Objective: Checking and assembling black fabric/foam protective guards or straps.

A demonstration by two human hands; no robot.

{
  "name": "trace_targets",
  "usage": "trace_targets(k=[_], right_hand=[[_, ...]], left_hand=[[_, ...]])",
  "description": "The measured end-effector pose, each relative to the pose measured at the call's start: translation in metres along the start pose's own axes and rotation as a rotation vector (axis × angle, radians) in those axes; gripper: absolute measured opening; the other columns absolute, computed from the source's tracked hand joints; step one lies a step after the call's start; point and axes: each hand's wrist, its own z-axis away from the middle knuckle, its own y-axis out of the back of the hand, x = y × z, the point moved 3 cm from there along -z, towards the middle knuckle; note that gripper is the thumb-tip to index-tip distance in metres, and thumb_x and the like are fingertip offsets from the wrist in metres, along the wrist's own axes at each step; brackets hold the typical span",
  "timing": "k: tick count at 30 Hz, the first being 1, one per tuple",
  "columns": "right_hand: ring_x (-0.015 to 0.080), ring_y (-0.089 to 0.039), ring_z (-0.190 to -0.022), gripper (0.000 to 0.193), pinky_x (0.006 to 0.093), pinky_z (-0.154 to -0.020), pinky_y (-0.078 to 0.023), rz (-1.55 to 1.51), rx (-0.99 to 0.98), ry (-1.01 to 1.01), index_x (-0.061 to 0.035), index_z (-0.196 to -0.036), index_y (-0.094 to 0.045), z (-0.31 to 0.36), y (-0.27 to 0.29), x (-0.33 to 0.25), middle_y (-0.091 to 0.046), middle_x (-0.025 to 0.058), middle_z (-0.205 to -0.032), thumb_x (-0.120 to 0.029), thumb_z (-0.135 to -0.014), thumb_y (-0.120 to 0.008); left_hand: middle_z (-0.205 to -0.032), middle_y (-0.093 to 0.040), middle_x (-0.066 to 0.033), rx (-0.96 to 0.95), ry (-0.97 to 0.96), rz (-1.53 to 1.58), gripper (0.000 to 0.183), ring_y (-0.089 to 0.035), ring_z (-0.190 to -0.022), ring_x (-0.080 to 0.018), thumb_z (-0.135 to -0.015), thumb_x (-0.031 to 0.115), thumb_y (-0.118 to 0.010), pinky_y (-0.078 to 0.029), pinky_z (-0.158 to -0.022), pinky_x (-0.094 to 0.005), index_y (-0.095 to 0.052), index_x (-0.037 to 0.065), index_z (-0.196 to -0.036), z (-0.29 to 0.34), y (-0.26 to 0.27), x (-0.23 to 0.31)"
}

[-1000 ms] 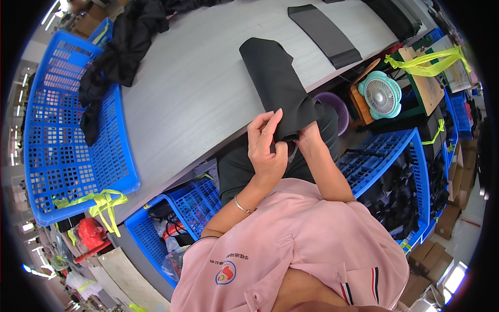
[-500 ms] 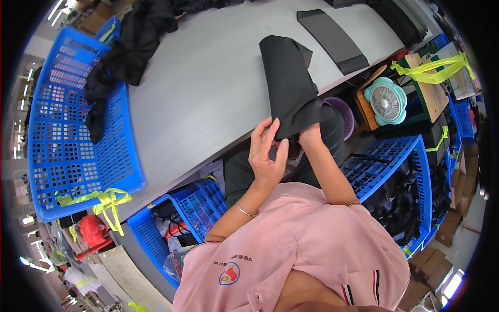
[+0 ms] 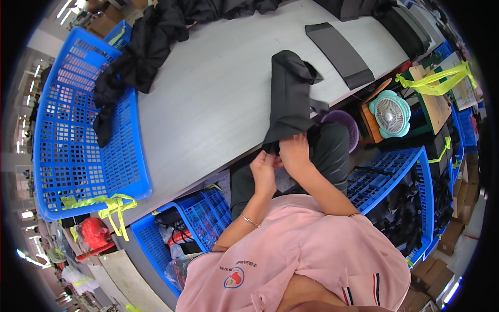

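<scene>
A black fabric piece (image 3: 290,99), long and tube-like, drapes over the near edge of the grey table (image 3: 208,93) toward my lap. With fingertips pinched together, my left hand (image 3: 264,170) holds the fabric's near lower corner. Right beside it, my right hand (image 3: 295,155) grips the near edge, its fingers curled and partly covered by the cloth. The thumbs are hard to make out. Farther right on the table lies a flat dark grey strip with black ends (image 3: 340,54), apart from both hands.
A blue plastic basket (image 3: 88,151) stands at left, with bunched black cloth (image 3: 138,57) trailing over its rim. Stacked black pieces (image 3: 400,26) lie at the far right. A teal fan (image 3: 392,114), a purple bin (image 3: 345,127) and a blue crate (image 3: 390,174) stand right of my legs.
My right hand has come out from under the cloth onto its near edge. My left hand has lowered, its spread fingers now pinched. The fabric's far end has drawn nearer and narrowed.
</scene>
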Motion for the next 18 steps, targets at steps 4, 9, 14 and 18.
trace_targets(k=[4, 9, 14, 18], right_hand=[[0.0382, -0.055, -0.113, 0.037, 0.0539, -0.103, -0.038, -0.06, -0.343, -0.101, -0.0027, -0.111, -0.064, -0.017, 0.022, -0.01, -0.062, 0.0177, -0.114, -0.015, -0.076, -0.062], [0.0385, -0.054, -0.117, 0.041, 0.0572, -0.105, -0.034, -0.048, -0.019, 0.044, -0.0048, -0.117, -0.064, -0.01, 0.044, -0.024, -0.061, 0.0169, -0.119, -0.02, -0.079, -0.062], [0.0378, -0.055, -0.114, 0.032, 0.0584, -0.092, -0.039, -0.142, -0.276, 0.009, -0.0105, -0.112, -0.068, -0.03, 0.009, -0.016, -0.06, 0.013, -0.123, -0.031, -0.09, -0.059], [0.0359, -0.053, -0.115, 0.032, 0.0558, -0.088, -0.042, -0.155, -0.273, 0.079, -0.0126, -0.116, -0.064, -0.03, -0.003, -0.013, -0.059, 0.0098, -0.124, -0.034, -0.092, -0.058]], left_hand=[[-0.08, -0.066, -0.0036, -0.1, 0.127, 0.047, 0.011, -0.059, -0.067, -0.0087, -0.096, 0.008, -0.055, -0.049, -0.061, -0.0237, -0.062, 0.002, -0.09, -0.001, -0.002, -0.017], [-0.084, -0.069, -0.0052, -0.126, 0.132, 0.198, 0.006, -0.063, -0.07, -0.0099, -0.09, 0.005, -0.059, -0.05, -0.064, -0.0257, -0.062, 0.001, -0.093, 0.011, -0.03, 0.01], [-0.093, -0.069, -0.007, -0.203, 0.243, 0.099, 0.015, -0.065, -0.085, -0.0135, -0.094, 0.014, -0.063, -0.052, -0.076, -0.0284, -0.062, 0.0, -0.098, -0.014, 0.002, -0.031], [-0.089, -0.068, -0.0069, -0.055, 0.061, 0.195, 0.021, -0.064, -0.08, -0.0119, -0.097, 0.022, -0.063, -0.051, -0.075, -0.0272, -0.061, 0.001, -0.096, -0.01, 0.01, -0.009]])
